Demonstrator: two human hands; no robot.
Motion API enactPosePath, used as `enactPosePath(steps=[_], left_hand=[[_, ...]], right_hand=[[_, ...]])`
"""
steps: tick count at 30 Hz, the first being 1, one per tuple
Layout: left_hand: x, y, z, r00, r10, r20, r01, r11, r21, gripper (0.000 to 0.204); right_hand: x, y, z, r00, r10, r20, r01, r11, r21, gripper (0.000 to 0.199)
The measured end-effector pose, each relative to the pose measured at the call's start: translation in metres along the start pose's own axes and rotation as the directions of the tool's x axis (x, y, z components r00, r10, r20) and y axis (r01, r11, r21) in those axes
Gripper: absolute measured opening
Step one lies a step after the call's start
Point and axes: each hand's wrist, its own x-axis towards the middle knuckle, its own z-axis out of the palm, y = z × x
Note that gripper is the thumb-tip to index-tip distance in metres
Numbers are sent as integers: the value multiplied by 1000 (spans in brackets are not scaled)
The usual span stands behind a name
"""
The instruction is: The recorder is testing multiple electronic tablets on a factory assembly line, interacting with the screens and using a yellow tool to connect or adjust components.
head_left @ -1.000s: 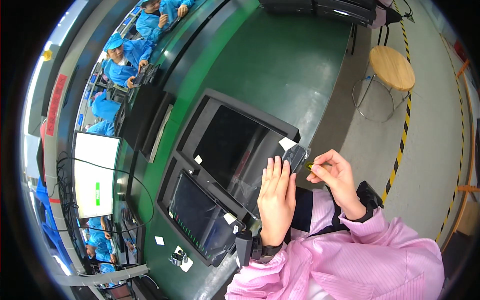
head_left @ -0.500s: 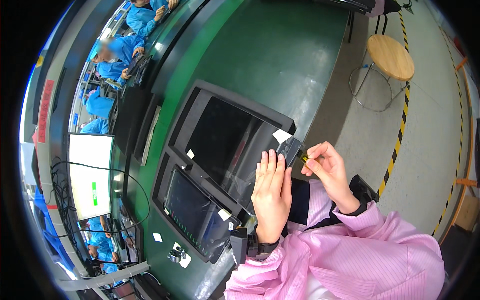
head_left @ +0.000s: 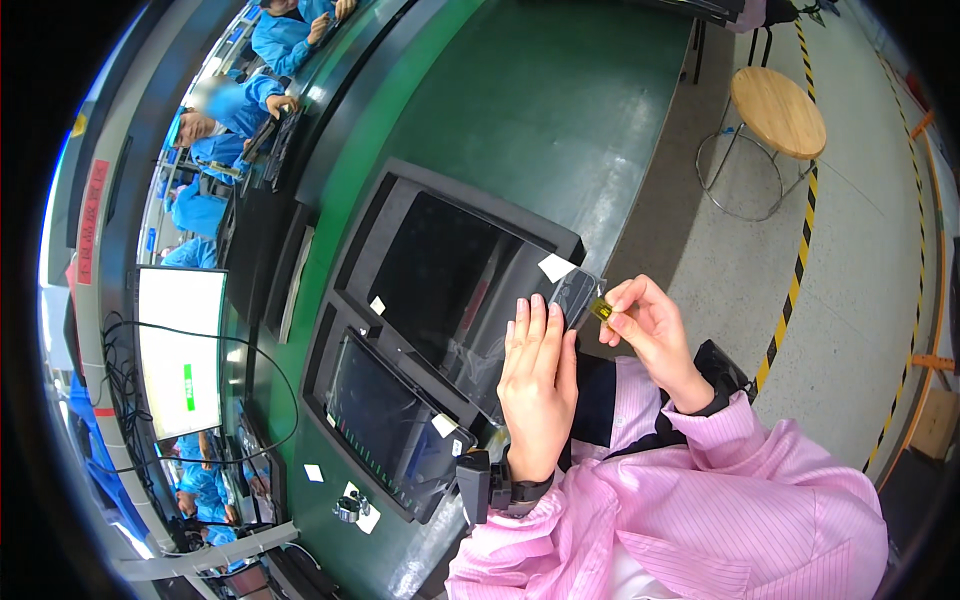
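Left hand lies flat, steadying the large panel; right hand pinches a small yellow tab at its corner, likely mid-peel; careful pull needed

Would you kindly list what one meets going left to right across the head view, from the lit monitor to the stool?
Lit white monitor → small dark screen → left hand → small yellow part → right hand → round wooden stool.

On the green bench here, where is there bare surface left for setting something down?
The widest bare patch of the green bench lies beyond the large dark panel, toward the far rim. Only a thin strip runs left of the smaller panel, dotted with white tags. Near the left hand and right hand it is crowded.
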Motion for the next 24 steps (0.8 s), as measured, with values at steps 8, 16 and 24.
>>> enactPosePath(steps=[8, 16, 24], left_hand=[[1, 2, -2, 1000, 4, -9, -4, 1000, 22, 29], [11, 14, 0, 998, -21, -58, 16, 996, -83, 37], [18, 3, 16, 982, 139, -128, -129, 988, 83, 26]], right_hand=[[9, 6, -2, 994, 106, 21, -107, 994, 35, 14], [21, -9, -14, 994, 106, -41, -112, 975, -191, 18], [33, 1, -20, 986, 156, -62, -166, 961, -220, 12]])
